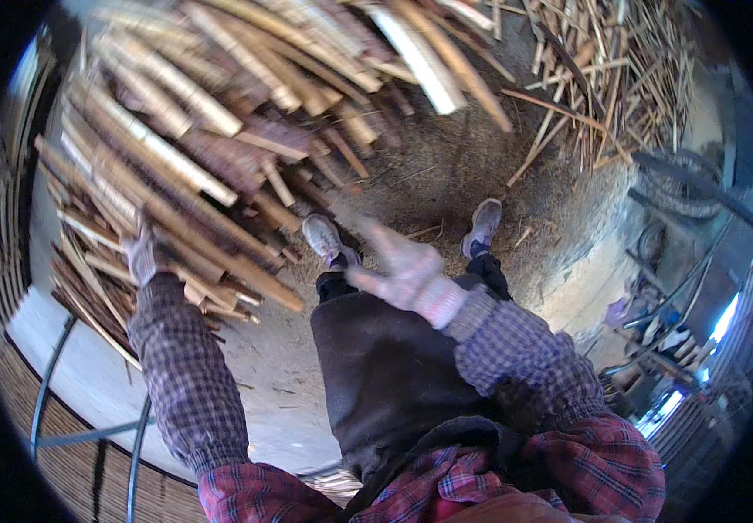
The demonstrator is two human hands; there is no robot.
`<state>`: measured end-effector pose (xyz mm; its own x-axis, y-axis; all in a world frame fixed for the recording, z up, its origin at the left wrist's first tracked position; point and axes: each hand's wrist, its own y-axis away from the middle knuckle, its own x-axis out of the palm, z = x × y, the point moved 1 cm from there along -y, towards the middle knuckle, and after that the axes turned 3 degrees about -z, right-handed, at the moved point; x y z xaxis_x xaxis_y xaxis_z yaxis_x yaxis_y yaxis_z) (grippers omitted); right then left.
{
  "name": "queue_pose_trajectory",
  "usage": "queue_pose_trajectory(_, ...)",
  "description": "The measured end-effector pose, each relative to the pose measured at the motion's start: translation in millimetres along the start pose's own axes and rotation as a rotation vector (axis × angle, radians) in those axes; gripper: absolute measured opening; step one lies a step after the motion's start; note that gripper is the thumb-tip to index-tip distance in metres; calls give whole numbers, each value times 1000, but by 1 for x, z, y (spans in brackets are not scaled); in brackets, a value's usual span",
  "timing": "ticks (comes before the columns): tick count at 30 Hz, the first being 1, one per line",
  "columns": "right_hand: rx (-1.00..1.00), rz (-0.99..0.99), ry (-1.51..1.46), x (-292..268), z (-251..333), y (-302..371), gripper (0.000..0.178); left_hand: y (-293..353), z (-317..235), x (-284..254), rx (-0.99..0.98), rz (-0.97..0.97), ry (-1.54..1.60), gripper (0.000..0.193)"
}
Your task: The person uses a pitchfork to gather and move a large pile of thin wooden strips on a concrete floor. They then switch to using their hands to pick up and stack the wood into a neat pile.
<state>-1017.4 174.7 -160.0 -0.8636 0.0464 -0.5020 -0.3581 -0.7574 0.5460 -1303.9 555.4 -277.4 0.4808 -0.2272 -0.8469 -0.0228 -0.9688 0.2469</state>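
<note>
My left hand (141, 254), in a pale work glove, is against the near left side of a big pile of long wooden slats (163, 205). Blur and the wood obscure its fingers, so whether they grip a slat cannot be told. My right hand (404, 268), gloved too, hovers over the dark apron (394, 366) covering my lap. Its fingers are spread and hold nothing, though their tips are smeared by motion. The slats overlap, most of them running from upper left to lower right, and several stick out toward my shoe (329, 237).
Thin sticks (625, 74) lie heaped at the far right. Brown debris covers the ground (420, 166) between the piles. A coiled tyre-like ring (681, 185) and assorted clutter (664, 336) line the right side. A metal frame (89, 436) stands at lower left.
</note>
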Motion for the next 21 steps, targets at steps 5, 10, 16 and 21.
queue_pose_trajectory(5, 595, -196, 89, -96, -230, 110, 79, 147, -97, 28, 94, -163, -220, 62)
queue_pose_trajectory(10, 858, -277, 127, -217, -391, 161, 84, 348, -159, 60, 37, -426, -76, 61)
queue_pose_trajectory(16, 954, -351, 134, -328, -509, 223, 89, 482, -211, 184, -100, 109, 251, 53)
queue_pose_trajectory(21, 869, -272, 299, -361, -534, 222, 95, 559, -398, 333, 23, 476, 136, 69)
